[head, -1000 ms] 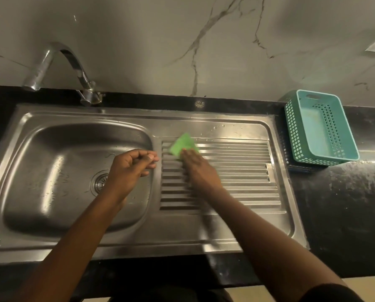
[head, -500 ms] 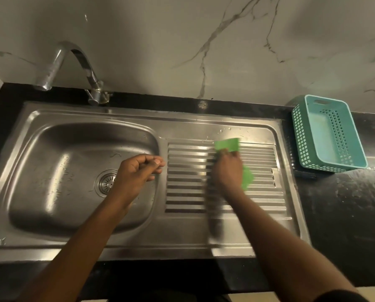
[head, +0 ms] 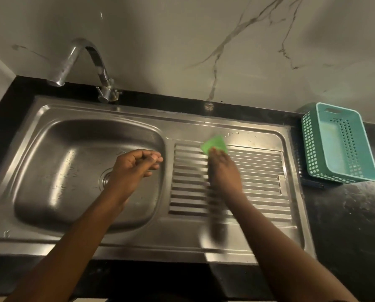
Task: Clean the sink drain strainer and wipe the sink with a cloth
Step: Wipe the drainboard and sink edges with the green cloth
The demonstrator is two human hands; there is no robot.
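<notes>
A steel sink (head: 51, 131) fills the middle of the head view, basin on the left, ribbed drainboard (head: 260, 177) on the right. My right hand (head: 223, 171) presses a green cloth (head: 214, 143) flat on the far edge of the drainboard ribs; the cloth sticks out beyond my fingertips. Over the basin's right side hovers my left hand (head: 136, 166), fingers curled loosely, nothing visible in it. The round drain strainer (head: 104, 178) sits in the basin floor, partly hidden by my left wrist.
A curved chrome tap (head: 88, 64) stands at the back left. A teal perforated plastic basket (head: 339, 142) rests on the black countertop (head: 352, 214) right of the sink. A marble-pattern wall runs behind. Water drops lie near the drainboard's far edge.
My right hand has slid the green cloth across the drainboard: to the right, then back left and farther from me. My left hand has stayed over the basin.
</notes>
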